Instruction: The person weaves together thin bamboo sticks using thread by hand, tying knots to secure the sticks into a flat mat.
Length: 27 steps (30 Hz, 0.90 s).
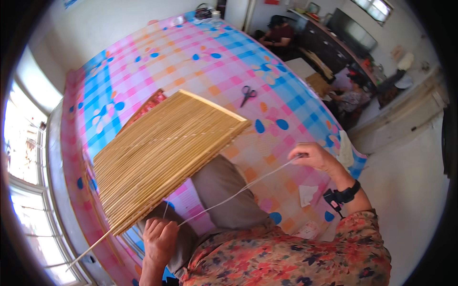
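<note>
Diagonally, white cord stretches from right hand to left hand.

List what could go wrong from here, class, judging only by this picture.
The pale cord between the right hand and left hand could snag on the slatted mat. The long stick jutting past the mat might catch or bend. The scissors lying on the checked sheet could poke someone leaning there.

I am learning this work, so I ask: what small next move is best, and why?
Perhaps draw the white cord gently tighter with the right hand, because the cord curves slightly between it and the left hand, near the slatted mat.
</note>
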Tool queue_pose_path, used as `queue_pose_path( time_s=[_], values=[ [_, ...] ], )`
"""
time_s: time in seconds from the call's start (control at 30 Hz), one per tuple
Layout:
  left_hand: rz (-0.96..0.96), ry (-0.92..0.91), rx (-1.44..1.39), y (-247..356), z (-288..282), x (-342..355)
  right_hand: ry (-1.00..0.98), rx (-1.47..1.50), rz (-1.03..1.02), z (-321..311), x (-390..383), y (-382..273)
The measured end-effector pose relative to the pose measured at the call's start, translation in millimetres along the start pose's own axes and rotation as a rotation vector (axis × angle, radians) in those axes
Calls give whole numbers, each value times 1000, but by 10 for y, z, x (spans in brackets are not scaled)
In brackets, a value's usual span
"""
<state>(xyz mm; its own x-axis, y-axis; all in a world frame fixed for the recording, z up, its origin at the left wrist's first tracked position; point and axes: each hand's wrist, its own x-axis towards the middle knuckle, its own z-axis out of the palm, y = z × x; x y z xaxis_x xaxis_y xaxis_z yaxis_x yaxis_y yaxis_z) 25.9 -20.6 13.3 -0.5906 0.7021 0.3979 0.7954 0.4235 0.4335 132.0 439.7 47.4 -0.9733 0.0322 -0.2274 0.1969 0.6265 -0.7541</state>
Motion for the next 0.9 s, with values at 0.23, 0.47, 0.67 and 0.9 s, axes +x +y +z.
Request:
queue_pose_path(
  time_s=[0.23, 0.47, 0.67, 0.9],
  values=[
    [44, -50, -138, 2, -27, 59, -27, 328, 115, 19, -47, -217],
    [-361, 116, -296, -121, -120, -107, 32, 184, 91, -196, -146, 321],
    [-247, 48, -248, -28, -99, -110, 237, 55, 174, -269, -326, 796],
    [232, -231, -24, 67, 21, -65, 212, -405, -103, -118, -181, 257]
  ],
)
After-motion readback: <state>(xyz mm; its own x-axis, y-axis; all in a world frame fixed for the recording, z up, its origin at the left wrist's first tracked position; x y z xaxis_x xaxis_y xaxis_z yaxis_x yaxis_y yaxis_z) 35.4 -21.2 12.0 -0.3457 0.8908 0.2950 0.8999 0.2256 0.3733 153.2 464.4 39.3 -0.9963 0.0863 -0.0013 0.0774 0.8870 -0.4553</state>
